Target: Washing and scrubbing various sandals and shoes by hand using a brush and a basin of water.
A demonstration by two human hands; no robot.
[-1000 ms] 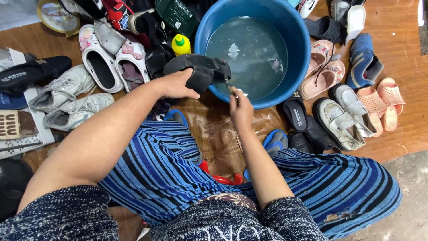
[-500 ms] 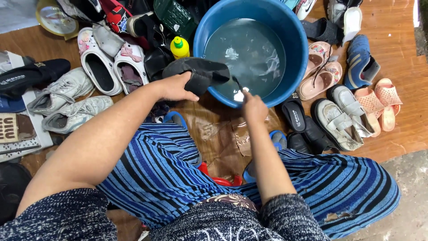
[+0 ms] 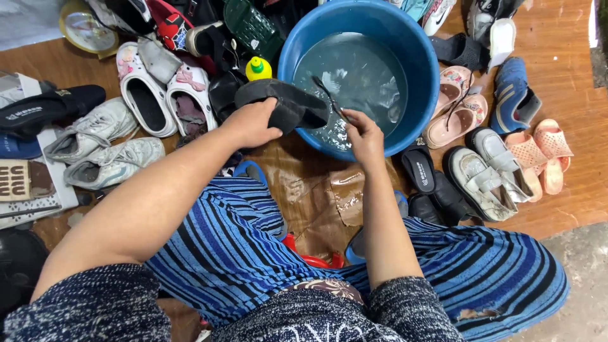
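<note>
The left hand (image 3: 253,123) grips a black shoe (image 3: 285,104) from above, fingers wrapped over its near side and clamped on it. The shoe lies sole up with its long axis running left to right; its right end pokes over the left rim of the blue tub (image 3: 418,57) and hangs above the water, the left end staying outside. The right hand (image 3: 364,133) sits at the tub's near rim, fingers pinched together on a thin brush (image 3: 329,98) whose handle slants up and left, so its tip meets the shoe's right end.

A yellow bottle (image 3: 258,68) stands just beside the shoe's far left edge. 2 white clogs (image 3: 164,95) lie to the left, with grey sneakers (image 3: 101,149) nearer. To the right of the tub, pink sandals (image 3: 456,107) and black slides (image 3: 421,168) crowd close to its wall. The only open room is the brown floor (image 3: 316,190) near the tub, between the blue striped knees
</note>
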